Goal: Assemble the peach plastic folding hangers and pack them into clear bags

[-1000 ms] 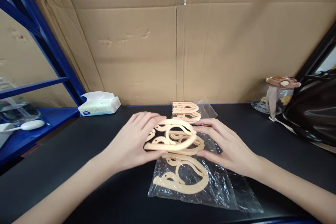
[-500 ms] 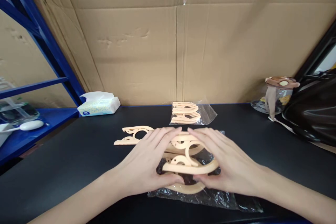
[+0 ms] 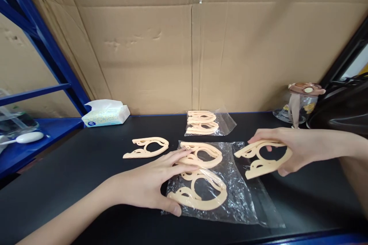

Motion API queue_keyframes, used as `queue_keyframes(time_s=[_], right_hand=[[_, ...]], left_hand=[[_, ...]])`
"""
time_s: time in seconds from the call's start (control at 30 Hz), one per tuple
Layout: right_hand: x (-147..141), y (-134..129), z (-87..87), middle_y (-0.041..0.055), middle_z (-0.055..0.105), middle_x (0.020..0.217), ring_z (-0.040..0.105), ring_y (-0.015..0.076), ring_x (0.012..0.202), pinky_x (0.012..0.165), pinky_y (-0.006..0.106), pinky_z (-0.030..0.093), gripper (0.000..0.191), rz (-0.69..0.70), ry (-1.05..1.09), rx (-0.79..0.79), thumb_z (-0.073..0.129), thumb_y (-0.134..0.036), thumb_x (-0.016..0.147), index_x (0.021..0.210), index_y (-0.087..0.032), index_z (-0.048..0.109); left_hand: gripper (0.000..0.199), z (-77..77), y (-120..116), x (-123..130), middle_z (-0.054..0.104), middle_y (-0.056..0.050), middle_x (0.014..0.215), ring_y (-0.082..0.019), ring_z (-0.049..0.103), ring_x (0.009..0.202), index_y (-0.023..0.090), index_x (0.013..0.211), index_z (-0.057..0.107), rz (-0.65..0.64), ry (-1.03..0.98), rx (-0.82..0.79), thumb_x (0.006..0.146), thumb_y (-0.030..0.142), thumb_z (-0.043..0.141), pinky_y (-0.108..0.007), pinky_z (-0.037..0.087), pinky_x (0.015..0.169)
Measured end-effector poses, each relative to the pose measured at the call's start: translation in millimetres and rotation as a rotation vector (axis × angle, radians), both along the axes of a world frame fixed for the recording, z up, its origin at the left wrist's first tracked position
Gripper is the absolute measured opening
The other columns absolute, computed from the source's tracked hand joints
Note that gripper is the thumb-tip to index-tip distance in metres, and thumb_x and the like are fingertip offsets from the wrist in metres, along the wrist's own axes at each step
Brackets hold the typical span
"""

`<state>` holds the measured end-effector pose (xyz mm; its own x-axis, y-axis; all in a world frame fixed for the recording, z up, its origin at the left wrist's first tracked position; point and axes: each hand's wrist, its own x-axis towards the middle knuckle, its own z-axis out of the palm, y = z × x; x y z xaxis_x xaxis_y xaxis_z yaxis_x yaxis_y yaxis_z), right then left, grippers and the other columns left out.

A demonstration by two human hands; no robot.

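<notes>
My right hand (image 3: 290, 149) grips a cream plastic folding hanger (image 3: 266, 164), folded up, and holds it above the table to the right of the plastic bag. My left hand (image 3: 155, 182) lies with fingers spread on the left side of the clear plastic bag (image 3: 241, 191). Under the film are two more folded hangers, the upper hanger (image 3: 221, 157) and the lower hanger (image 3: 207, 203); my fingers cover part of both. Left of the bag, a loose folded hanger (image 3: 138, 155) rests on the black table.
At the back stands a second clear bag (image 3: 227, 122) with folded hangers inside. A tissue pack (image 3: 106, 114) is at the back left, near a blue metal frame (image 3: 57, 59). A clear bottle with a brown lid (image 3: 306, 99) and a black bag (image 3: 339, 107) are at the right.
Both hands were together around a hanger over the bag. My right hand has carried that hanger to the right. My left hand has let go and come down flat on the bag.
</notes>
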<state>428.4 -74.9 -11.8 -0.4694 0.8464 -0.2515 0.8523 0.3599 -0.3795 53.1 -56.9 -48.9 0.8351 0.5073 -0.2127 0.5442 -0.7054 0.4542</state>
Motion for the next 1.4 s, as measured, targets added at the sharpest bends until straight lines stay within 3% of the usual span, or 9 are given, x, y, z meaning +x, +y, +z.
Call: queue_keyframes(time_s=[0.2, 0.3, 0.5, 0.57, 0.67, 0.8, 1.0, 1.4], right_hand=[[-32.0, 6.2, -9.5, 0.0038, 0.054, 0.123, 0.052, 0.0269, 0.111, 0.093, 0.034, 0.043, 0.073, 0.138, 0.127, -0.059, 0.074, -0.041, 0.062, 0.129, -0.027, 0.049], [-46.3, 10.0, -17.7, 0.0036, 0.053, 0.124, 0.051, 0.0262, 0.112, 0.094, 0.033, 0.042, 0.075, 0.176, 0.179, -0.065, 0.075, -0.043, 0.061, 0.129, -0.026, 0.049], [-65.3, 11.6, -37.9, 0.0051, 0.05, 0.132, 0.048, 0.0275, 0.116, 0.096, 0.033, 0.039, 0.081, 0.122, 0.172, 0.028, 0.075, -0.048, 0.061, 0.133, -0.025, 0.044], [-65.2, 11.6, -40.5, 0.0061, 0.049, 0.133, 0.048, 0.028, 0.117, 0.097, 0.034, 0.039, 0.087, 0.102, 0.171, 0.035, 0.075, -0.05, 0.061, 0.136, -0.025, 0.04], [-58.3, 12.1, -39.4, 0.0066, 0.05, 0.131, 0.048, 0.0273, 0.116, 0.096, 0.034, 0.039, 0.09, 0.096, 0.17, -0.01, 0.073, -0.053, 0.062, 0.139, -0.024, 0.036], [-46.4, 12.7, -33.6, 0.0071, 0.053, 0.125, 0.05, 0.0261, 0.111, 0.092, 0.035, 0.041, 0.083, 0.083, 0.158, -0.046, 0.072, -0.046, 0.065, 0.137, -0.023, 0.039], [-51.6, 13.5, -32.5, 0.0028, 0.057, 0.1, 0.053, 0.021, 0.093, 0.078, 0.03, 0.043, 0.044, 0.158, 0.17, -0.044, 0.07, -0.034, 0.067, 0.108, -0.022, 0.06], [-85.1, 11.5, -53.4, -0.0013, 0.058, 0.076, 0.052, 0.0139, 0.067, 0.059, 0.023, 0.039, 0.041, 0.183, 0.293, -0.013, 0.073, -0.048, 0.067, 0.093, -0.018, 0.063]], left_hand=[[0.078, -1.3, -2.8, -0.4, -0.001, 0.001, 0.156, -0.034, 0.002, 0.141, 0.043, 0.143, 0.021, 0.082, 0.06, 0.015, 0.077, 0.063, 0.058, -0.054, 0.014, 0.112], [0.081, -3.9, -4.0, -0.2, -0.002, 0.001, 0.156, -0.034, 0.002, 0.141, 0.042, 0.145, 0.016, 0.105, 0.059, 0.029, 0.078, 0.065, 0.055, -0.055, 0.014, 0.111], [0.097, -6.4, -3.9, -2.1, -0.007, -0.004, 0.155, -0.035, -0.006, 0.14, 0.032, 0.148, -0.002, 0.172, 0.09, 0.019, 0.077, 0.068, 0.053, -0.055, 0.011, 0.112], [0.094, -4.4, -1.8, -4.1, -0.007, -0.003, 0.155, -0.033, -0.006, 0.14, 0.031, 0.148, -0.002, 0.129, 0.075, 0.021, 0.08, 0.062, 0.055, -0.053, 0.01, 0.113], [0.084, 1.7, 2.0, -7.6, -0.005, 0.0, 0.155, -0.028, -0.005, 0.141, 0.031, 0.148, 0.003, 0.043, 0.064, 0.006, 0.084, 0.036, 0.057, -0.049, 0.009, 0.114], [0.091, 7.8, 5.3, -11.0, -0.004, 0.002, 0.155, -0.027, -0.002, 0.142, 0.033, 0.148, 0.006, 0.015, 0.067, -0.029, 0.074, 0.009, 0.053, -0.048, 0.011, 0.114], [0.089, 0.7, 7.8, -12.6, 0.0, -0.001, 0.156, -0.029, 0.002, 0.142, 0.033, 0.148, 0.008, 0.015, 0.004, 0.0, 0.077, 0.016, 0.06, -0.051, 0.011, 0.114], [0.09, -3.6, 8.2, -14.6, 0.009, -0.001, 0.156, -0.024, 0.008, 0.142, 0.031, 0.148, 0.008, -0.007, -0.059, 0.048, 0.076, 0.015, 0.061, -0.045, 0.013, 0.116]])
